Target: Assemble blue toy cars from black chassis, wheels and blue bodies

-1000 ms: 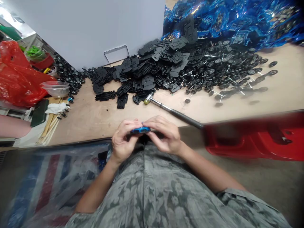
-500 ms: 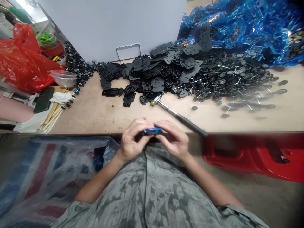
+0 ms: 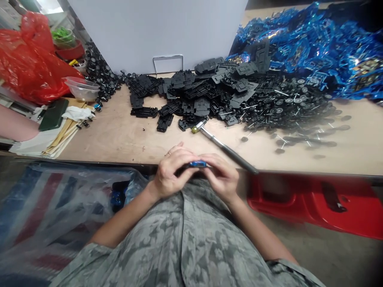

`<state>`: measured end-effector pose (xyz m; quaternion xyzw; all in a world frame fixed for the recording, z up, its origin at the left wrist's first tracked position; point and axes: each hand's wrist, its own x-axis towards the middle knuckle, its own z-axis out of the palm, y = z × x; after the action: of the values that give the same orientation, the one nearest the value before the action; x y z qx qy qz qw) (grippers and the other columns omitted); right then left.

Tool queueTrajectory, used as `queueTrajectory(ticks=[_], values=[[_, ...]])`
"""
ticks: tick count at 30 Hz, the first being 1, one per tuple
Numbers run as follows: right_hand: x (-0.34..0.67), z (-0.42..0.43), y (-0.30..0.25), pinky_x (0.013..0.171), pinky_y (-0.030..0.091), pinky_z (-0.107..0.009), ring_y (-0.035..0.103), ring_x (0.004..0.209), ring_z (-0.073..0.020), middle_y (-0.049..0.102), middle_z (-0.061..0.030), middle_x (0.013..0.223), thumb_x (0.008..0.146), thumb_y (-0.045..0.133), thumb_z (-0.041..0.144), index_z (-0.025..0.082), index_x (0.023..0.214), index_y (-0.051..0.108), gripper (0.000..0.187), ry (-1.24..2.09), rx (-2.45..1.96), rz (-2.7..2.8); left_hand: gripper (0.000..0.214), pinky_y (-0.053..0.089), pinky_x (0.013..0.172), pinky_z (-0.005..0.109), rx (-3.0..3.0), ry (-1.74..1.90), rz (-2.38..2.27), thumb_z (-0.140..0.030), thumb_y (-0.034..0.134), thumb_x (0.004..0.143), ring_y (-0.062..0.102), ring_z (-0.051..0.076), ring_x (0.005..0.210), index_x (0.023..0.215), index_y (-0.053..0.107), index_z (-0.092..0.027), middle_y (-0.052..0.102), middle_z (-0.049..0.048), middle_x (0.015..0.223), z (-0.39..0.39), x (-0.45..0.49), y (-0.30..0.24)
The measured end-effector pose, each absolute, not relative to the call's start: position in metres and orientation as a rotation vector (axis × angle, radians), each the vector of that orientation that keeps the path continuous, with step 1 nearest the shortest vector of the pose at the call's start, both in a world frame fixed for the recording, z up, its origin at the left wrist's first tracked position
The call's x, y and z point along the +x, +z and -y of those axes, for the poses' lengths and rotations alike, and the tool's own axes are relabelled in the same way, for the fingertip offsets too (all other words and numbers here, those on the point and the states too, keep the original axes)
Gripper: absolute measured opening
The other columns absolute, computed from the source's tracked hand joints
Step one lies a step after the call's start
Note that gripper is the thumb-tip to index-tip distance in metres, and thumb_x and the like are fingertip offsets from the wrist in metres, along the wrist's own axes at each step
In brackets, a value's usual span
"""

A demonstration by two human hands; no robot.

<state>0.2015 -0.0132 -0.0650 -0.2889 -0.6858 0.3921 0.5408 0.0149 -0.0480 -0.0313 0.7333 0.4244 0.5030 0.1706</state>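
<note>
Between my two hands, at the table's front edge, is a small blue toy car (image 3: 198, 164), partly covered by my fingers. My left hand (image 3: 173, 169) grips one end of it, thumb below and fingers above. My right hand (image 3: 222, 175) pinches the other end the same way. Beyond my hands lies a hammer (image 3: 221, 146) with a yellowish tip and a dark handle, its end reaching the table edge. Farther back is a pile of black toy car chassis (image 3: 201, 105). Wheels on metal axles (image 3: 279, 103) are heaped to its right.
Shiny blue car bodies (image 3: 296, 52) are piled at the back right. A grey-white panel (image 3: 155, 32) stands behind the chassis. On the left are a red plastic bag (image 3: 36, 67), a clear tub (image 3: 82, 88) and a person's arm (image 3: 18, 123). A red stool (image 3: 317, 203) stands below right.
The view has shifted and tilted slightly. Both hands keep their hold on the toy car, which appears a little flatter between the fingers.
</note>
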Motion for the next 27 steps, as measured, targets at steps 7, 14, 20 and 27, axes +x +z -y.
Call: queueTrajectory(ticks=[7, 14, 20, 27], values=[[0.206, 0.007, -0.078, 0.089, 0.063, -0.039, 0.076, 0.094, -0.0221, 0.080, -0.0047, 0.102, 0.078, 0.086, 0.034, 0.024, 0.102, 0.079, 0.027, 1.284, -0.955, 1.100, 0.044, 0.059, 0.098, 0.035, 1.554, 1.250, -1.377, -0.032, 0.081, 0.086, 0.072, 0.024, 0.109, 0.126, 0.068, -0.020, 0.074, 0.0106, 0.122, 0.051, -0.004, -0.035], [0.215, 0.005, -0.057, 0.090, 0.064, -0.040, 0.075, 0.098, -0.0240, 0.078, -0.0072, 0.104, 0.081, 0.085, 0.030, 0.024, 0.106, 0.077, 0.027, 1.158, -0.862, 1.461, 0.055, 0.058, 0.099, 0.031, 1.423, 1.356, -1.306, -0.024, 0.088, 0.076, 0.072, 0.021, 0.108, 0.126, 0.067, -0.022, 0.075, 0.0072, 0.115, 0.055, -0.004, -0.029], [0.193, 0.016, -0.079, 0.070, 0.064, -0.029, 0.073, 0.081, -0.0180, 0.075, -0.0043, 0.091, 0.079, 0.086, 0.039, 0.022, 0.100, 0.074, 0.029, 1.210, -0.902, 1.300, 0.044, 0.059, 0.093, 0.030, 0.685, 1.649, -0.980, -0.036, 0.092, 0.072, 0.074, 0.017, 0.096, 0.105, 0.068, -0.020, 0.078, 0.0024, 0.101, 0.049, 0.021, -0.044], [0.198, 0.001, -0.038, 0.106, 0.056, -0.051, 0.064, 0.125, -0.0288, 0.064, -0.0141, 0.138, 0.088, 0.079, 0.024, 0.027, 0.143, 0.056, 0.060, 1.004, -0.614, 1.735, 0.040, 0.056, 0.104, 0.039, 1.355, 1.609, -1.235, -0.024, 0.088, 0.077, 0.070, 0.024, 0.115, 0.114, 0.072, -0.020, 0.074, 0.0090, 0.118, 0.057, 0.004, -0.036]])
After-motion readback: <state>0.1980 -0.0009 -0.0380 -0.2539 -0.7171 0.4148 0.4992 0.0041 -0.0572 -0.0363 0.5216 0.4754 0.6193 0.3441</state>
